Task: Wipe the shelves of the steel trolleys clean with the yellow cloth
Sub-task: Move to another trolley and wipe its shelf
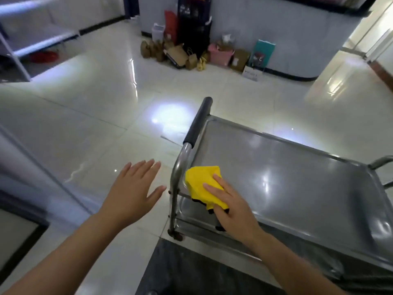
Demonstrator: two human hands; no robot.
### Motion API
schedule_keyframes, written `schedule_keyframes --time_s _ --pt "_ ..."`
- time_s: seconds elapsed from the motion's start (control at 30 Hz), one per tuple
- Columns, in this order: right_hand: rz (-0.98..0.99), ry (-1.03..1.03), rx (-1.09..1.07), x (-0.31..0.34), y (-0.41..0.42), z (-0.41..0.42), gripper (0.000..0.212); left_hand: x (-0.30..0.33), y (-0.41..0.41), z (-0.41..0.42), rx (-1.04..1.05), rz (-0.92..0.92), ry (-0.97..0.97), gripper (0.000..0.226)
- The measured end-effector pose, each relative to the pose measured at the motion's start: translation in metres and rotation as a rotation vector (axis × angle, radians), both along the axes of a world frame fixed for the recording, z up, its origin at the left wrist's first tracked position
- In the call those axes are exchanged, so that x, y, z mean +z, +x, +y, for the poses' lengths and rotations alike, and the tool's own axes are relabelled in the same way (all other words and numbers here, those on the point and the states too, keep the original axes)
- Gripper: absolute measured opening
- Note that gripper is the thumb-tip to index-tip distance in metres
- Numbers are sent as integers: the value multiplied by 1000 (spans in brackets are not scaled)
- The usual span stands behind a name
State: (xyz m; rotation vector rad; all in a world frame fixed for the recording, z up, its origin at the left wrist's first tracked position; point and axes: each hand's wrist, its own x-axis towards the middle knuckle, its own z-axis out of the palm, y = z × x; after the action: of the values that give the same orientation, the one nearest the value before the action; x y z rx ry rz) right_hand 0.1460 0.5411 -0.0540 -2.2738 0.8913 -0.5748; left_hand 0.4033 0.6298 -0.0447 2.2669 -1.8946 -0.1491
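One hand, the right hand, presses the yellow cloth flat-fingered onto the trolley's top shelf beside the handle, while the left hand hovers spread and empty; the trolley might roll away unbraced.

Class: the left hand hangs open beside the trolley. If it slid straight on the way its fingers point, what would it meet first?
Probably nothing nearby: the left hand points up and slightly right over bare floor, passing left of the trolley handle. Depth is unclear.
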Motion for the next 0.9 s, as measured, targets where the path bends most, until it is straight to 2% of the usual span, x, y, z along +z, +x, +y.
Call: schedule_keyframes --time_s 0.1,0.23,0.43,0.6,0.9 --pt "-18 -43 8 16 40 -20 52 8 39 -14 15 -43 11 79" --pt "-59 -52 22 30 83 -57 54 15 79 -43 38 -58 36 70" --pt "-117 -75 45 41 145 -123 53 33 133 -83 116 -114 46 71" --pt "-79 -68 51 45 210 -170 51 45 188 -127 139 -151 42 70" --pt "-88 -269 -22 36 351 -238 51 53 320 -227 71 -234 39 69"
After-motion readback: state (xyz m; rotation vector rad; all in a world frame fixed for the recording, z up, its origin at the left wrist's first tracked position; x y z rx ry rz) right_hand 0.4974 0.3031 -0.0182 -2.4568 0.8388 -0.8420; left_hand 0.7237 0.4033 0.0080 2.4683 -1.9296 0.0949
